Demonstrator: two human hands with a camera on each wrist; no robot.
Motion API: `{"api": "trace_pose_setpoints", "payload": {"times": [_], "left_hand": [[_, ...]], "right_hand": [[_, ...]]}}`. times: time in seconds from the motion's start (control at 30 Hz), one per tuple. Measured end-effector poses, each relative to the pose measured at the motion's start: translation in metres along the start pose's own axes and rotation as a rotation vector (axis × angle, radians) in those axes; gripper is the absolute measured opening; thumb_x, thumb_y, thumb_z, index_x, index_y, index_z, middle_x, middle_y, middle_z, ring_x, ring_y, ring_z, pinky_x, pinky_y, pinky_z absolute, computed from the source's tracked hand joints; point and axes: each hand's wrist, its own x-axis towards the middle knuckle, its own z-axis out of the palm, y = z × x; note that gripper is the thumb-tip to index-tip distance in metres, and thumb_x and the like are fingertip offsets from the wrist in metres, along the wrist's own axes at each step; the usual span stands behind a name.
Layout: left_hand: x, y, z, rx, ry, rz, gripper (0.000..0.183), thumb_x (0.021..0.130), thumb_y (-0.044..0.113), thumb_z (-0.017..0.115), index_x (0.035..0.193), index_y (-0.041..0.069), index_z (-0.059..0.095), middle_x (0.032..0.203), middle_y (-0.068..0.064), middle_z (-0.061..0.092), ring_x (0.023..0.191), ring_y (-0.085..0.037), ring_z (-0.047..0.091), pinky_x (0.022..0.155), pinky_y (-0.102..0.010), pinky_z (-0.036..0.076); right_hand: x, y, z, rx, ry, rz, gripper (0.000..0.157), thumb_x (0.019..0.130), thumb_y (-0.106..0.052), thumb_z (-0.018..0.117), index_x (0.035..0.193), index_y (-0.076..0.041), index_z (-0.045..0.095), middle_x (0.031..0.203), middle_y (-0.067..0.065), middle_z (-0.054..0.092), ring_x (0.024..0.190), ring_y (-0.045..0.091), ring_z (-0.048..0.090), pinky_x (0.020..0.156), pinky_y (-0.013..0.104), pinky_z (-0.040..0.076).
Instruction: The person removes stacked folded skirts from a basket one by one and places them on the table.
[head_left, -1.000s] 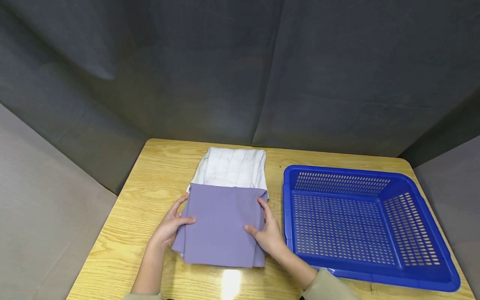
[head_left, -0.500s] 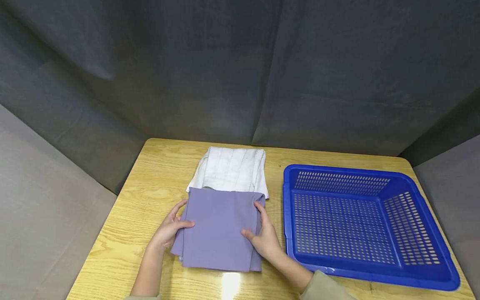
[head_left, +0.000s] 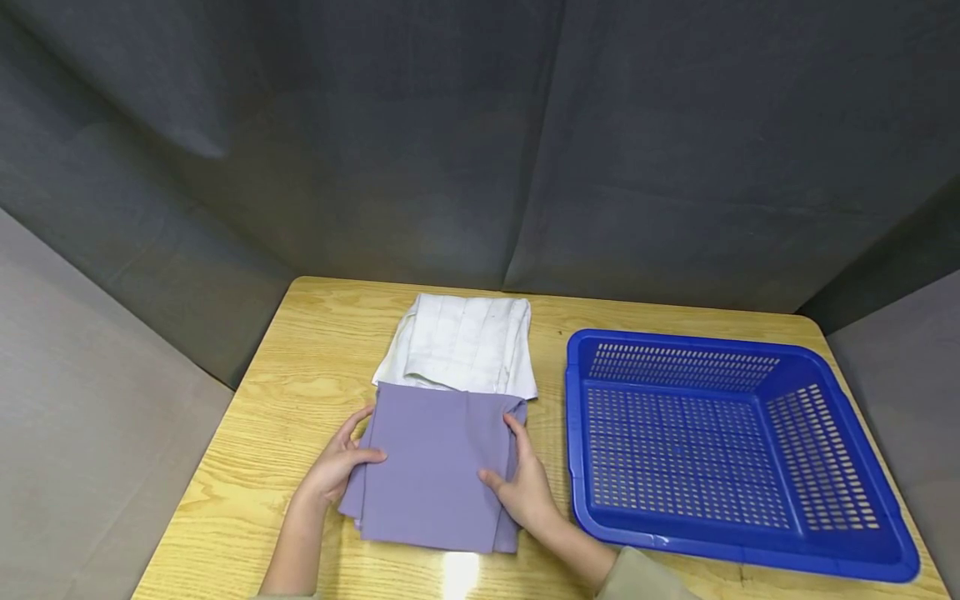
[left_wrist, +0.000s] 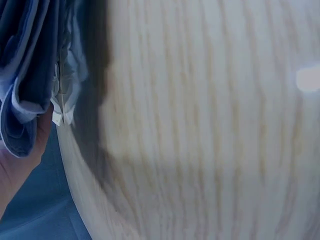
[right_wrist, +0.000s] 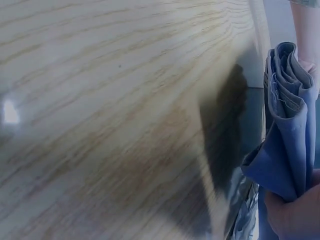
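Observation:
A folded purple cloth point(head_left: 435, 467) is held between my two hands in the head view. My left hand point(head_left: 335, 462) grips its left edge, thumb on top and the other fingers at the side or beneath. On the opposite edge, my right hand point(head_left: 525, 487) holds it the same way. Several folded layers of the purple cloth point(right_wrist: 292, 120) show edge-on in the right wrist view, raised off the table with a shadow below. Just beyond lies a folded white cloth point(head_left: 468, 342), its near edge partly behind the purple one.
A blue plastic basket point(head_left: 573, 417) with slotted walls stands to the right on the wooden table point(head_left: 255, 433). Dark grey curtains point(head_left: 405, 150) hang behind the table's far edge.
Both hands have drawn the purple cloth toward the body and slightly left. More of the white cloth's near part now shows. The basket has stayed put.

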Motion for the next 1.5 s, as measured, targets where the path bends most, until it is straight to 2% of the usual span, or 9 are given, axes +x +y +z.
{"api": "trace_pose_setpoints", "payload": {"times": [0.53,0.93,1.3,1.5], "left_hand": [[0.000,-0.008,-0.006,0.080,0.064,-0.013,0.082,0.071,-0.010,0.062,0.141,0.013,0.026,0.094,-0.009,0.064,0.080,-0.023,0.062,0.068,-0.035,0.050],[0.000,-0.011,-0.009,0.150,0.108,0.005,0.079,0.070,-0.010,0.062,0.139,0.010,0.028,0.093,-0.013,0.065,0.074,-0.022,0.063,0.065,-0.035,0.050],[-0.002,-0.008,-0.005,0.231,0.181,0.005,0.078,0.069,-0.011,0.061,0.137,0.012,0.033,0.099,-0.022,0.061,0.073,-0.026,0.062,0.062,-0.038,0.051],[-0.002,-0.006,-0.005,0.299,0.220,-0.001,0.077,0.068,-0.011,0.062,0.137,0.011,0.035,0.086,-0.017,0.064,0.067,-0.025,0.062,0.060,-0.037,0.051]], "right_hand": [[-0.002,0.012,0.013,-0.004,-0.025,0.022,0.081,0.071,0.003,0.071,0.139,-0.009,0.028,0.134,0.029,0.037,0.124,0.042,0.034,0.101,0.054,0.026],[-0.001,0.019,0.020,-0.038,-0.029,-0.006,0.081,0.069,0.003,0.073,0.137,-0.005,0.029,0.128,0.032,0.042,0.118,0.044,0.041,0.098,0.054,0.031],[-0.001,0.027,0.024,-0.065,-0.031,-0.013,0.082,0.068,0.001,0.074,0.137,-0.005,0.029,0.125,0.033,0.045,0.115,0.045,0.043,0.096,0.053,0.034],[-0.001,0.030,0.025,-0.080,-0.033,-0.001,0.082,0.069,0.001,0.074,0.137,-0.005,0.029,0.123,0.033,0.047,0.114,0.044,0.044,0.096,0.053,0.034]]}}
